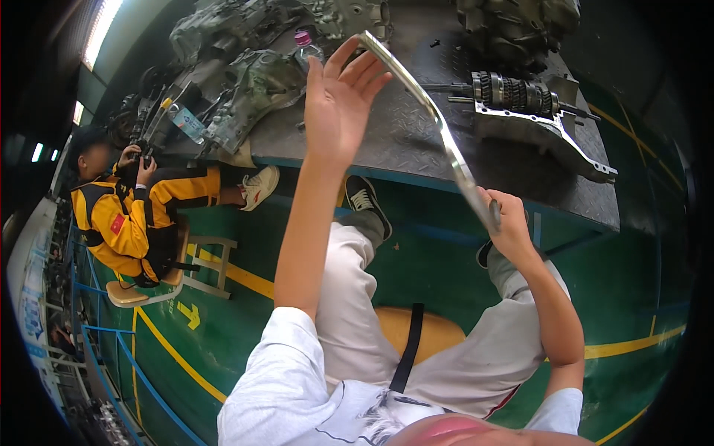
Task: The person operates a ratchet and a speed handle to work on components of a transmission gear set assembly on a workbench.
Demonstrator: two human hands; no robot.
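Observation:
My right hand (508, 223) is closed round the lower end of a long, shiny, bent metal bar (439, 123). The bar rises up and to the left, curving over toward my raised left hand (341, 104). That hand is open, its palm showing and fingers stretched out. The bar's upper end meets the fingertips in this view; whether they touch cannot be told. Beyond the bar, on the metal workbench (416, 152), lies an open gearbox housing half (532, 137) with a gear shaft assembly (513, 91) set over it.
More metal housings (260, 89) crowd the bench's left and back. A pink-capped bottle (306, 48) and a yellow-capped bottle (184, 121) are among them. At left, a person in a yellow and black jacket (119, 215) sits handling a dark part. A stool (416, 327) is under me.

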